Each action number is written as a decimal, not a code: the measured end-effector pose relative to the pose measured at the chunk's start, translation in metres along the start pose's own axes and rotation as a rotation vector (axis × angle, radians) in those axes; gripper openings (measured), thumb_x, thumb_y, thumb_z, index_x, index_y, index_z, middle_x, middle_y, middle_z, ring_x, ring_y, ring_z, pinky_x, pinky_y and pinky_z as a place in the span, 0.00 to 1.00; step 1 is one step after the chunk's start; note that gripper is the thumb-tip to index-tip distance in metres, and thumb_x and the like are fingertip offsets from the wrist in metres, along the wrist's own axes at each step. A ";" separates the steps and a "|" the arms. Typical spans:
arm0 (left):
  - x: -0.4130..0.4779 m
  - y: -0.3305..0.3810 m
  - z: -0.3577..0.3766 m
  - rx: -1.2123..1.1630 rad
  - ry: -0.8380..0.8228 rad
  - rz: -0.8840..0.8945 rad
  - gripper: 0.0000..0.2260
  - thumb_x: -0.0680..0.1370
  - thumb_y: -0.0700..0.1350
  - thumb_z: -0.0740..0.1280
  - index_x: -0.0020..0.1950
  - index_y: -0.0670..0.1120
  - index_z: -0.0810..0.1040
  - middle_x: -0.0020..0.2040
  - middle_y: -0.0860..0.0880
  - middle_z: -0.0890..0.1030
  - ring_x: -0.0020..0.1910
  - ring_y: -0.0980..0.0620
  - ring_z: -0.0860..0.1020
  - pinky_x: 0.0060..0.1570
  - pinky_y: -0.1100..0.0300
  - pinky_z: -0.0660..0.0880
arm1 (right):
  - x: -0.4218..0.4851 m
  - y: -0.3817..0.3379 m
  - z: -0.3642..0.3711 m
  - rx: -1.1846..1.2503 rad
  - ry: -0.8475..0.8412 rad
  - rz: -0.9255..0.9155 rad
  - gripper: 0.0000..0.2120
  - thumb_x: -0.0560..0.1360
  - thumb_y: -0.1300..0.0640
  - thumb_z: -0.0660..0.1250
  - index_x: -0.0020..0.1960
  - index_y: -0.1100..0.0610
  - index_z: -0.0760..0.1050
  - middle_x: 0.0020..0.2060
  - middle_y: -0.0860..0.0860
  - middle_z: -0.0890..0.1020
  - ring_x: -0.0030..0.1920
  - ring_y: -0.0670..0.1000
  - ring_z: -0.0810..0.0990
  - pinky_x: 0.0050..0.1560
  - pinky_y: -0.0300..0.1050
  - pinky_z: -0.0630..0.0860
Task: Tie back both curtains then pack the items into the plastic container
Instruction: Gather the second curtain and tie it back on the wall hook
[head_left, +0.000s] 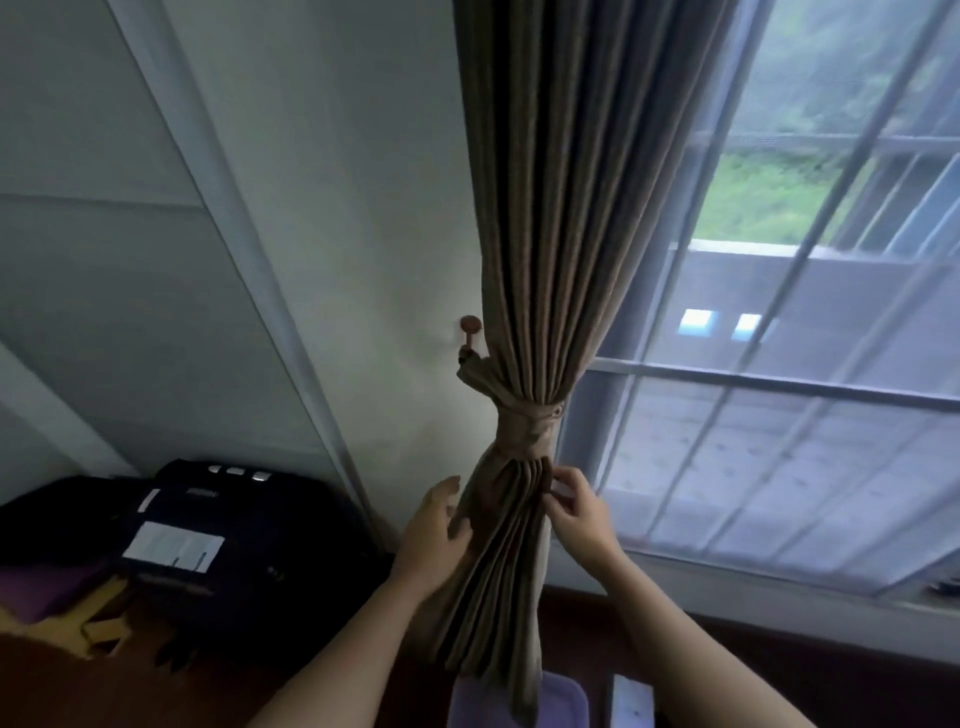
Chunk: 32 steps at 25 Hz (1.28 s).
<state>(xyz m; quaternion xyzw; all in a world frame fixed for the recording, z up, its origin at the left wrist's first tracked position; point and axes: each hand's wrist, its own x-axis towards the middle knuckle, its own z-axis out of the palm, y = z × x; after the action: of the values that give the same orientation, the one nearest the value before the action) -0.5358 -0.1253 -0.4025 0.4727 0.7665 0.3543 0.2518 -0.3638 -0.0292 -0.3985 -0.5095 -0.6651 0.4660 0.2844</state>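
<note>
Brown curtain (550, 249) cinched by tie (524, 428) to wall hook (470, 332), left of window (779, 312). Left hand (434, 535) open against folds; right hand (579, 512) pinching pleats. Purple lid (561, 704) cut off, near floor.

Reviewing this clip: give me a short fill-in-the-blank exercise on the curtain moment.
1. The tieback cinching the curtain loops onto a wall ____.
2. The right hand pinches the curtain's ____ below the tieback.
3. The left hand rests on the curtain's ____ side.

Missing words: hook; folds; left
</note>
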 end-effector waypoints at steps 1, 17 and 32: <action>0.003 0.002 0.004 0.046 -0.008 0.005 0.22 0.75 0.42 0.67 0.69 0.44 0.68 0.64 0.45 0.74 0.57 0.49 0.77 0.58 0.59 0.72 | -0.002 0.003 0.001 0.002 0.010 -0.015 0.10 0.76 0.63 0.64 0.54 0.52 0.70 0.48 0.46 0.78 0.47 0.39 0.78 0.40 0.25 0.73; 0.021 -0.005 0.002 0.527 -0.003 0.243 0.15 0.75 0.51 0.65 0.55 0.42 0.75 0.52 0.43 0.76 0.52 0.42 0.76 0.51 0.50 0.73 | -0.021 -0.005 0.036 -0.215 0.048 -0.068 0.07 0.72 0.57 0.70 0.45 0.53 0.72 0.43 0.51 0.82 0.44 0.49 0.81 0.47 0.44 0.78; 0.038 -0.059 0.007 0.566 -0.134 0.154 0.10 0.65 0.34 0.75 0.42 0.39 0.77 0.34 0.42 0.80 0.31 0.43 0.80 0.29 0.56 0.76 | -0.003 0.037 0.055 -0.521 0.208 -0.075 0.08 0.72 0.58 0.68 0.37 0.62 0.75 0.34 0.58 0.81 0.34 0.58 0.76 0.34 0.44 0.61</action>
<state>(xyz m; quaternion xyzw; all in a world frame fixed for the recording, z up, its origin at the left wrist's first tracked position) -0.5795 -0.1066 -0.4544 0.6034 0.7783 0.1125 0.1323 -0.3948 -0.0485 -0.4545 -0.5856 -0.7481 0.2137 0.2276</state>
